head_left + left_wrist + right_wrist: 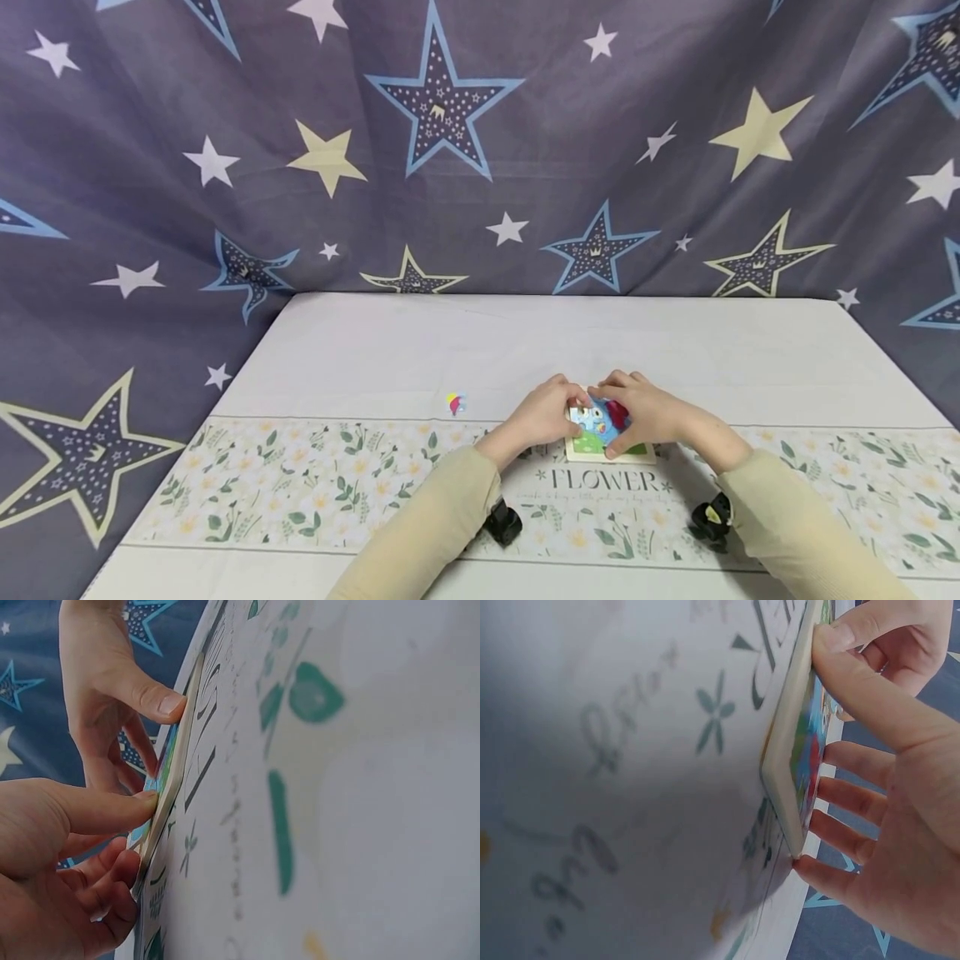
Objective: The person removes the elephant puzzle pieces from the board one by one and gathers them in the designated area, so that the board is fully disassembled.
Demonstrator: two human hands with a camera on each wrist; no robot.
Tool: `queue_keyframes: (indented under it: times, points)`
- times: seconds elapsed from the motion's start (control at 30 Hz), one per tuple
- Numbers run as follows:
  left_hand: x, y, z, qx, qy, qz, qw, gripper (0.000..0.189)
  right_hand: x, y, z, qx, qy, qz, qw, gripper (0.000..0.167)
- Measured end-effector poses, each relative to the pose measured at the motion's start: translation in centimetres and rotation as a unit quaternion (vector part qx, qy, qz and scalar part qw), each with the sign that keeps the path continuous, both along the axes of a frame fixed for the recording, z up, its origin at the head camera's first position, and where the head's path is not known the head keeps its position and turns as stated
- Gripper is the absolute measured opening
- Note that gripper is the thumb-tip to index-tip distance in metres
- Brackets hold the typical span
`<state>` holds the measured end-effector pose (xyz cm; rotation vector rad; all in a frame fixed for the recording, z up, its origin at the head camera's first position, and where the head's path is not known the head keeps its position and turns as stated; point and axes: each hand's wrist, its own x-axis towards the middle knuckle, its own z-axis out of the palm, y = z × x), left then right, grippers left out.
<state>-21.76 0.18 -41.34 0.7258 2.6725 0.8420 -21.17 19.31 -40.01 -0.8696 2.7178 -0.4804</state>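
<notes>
A small jigsaw puzzle in a pale wooden board (588, 457), with a blue, green and red cartoon picture (600, 417), lies on the table between my hands. My left hand (546, 412) grips its left side: the thumb (139, 808) is on the picture and the other fingers are bent at the board's edge. Across the right part arches my right hand (651, 414), thumb at the near edge and fingertips toward the far and right edges, holding the board. Both hands hide parts of the picture. A loose puzzle piece (455, 404), red, yellow and blue, lies to the left.
A white cloth with a floral band (300, 492) and the printed word FLOWER covers the table (390, 350). Behind it hangs a dark curtain with stars (480, 192). Black wrist devices (504, 522) sit beneath the cream sleeves (427, 525).
</notes>
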Motion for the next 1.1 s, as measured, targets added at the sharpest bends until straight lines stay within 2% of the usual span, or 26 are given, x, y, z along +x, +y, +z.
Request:
queue_keyframes:
  times: [0.57,0.77,1.1]
  points:
    - [-0.2,-0.3,0.4,0.037,0.011,-0.014,0.9991,0.020,0.0,-0.1,0.2,-0.007,-0.012,-0.010,0.9999,0.087]
    - [-0.2,-0.5,0.6,0.045,0.028,-0.018,0.9984,0.015,0.0,0.0,0.1,-0.006,-0.012,-0.009,0.9999,0.088]
    - [-0.4,-1.2,1.0,0.069,0.023,-0.015,0.9972,0.016,0.0,0.0,0.0,-0.004,-0.008,-0.008,0.9999,0.089]
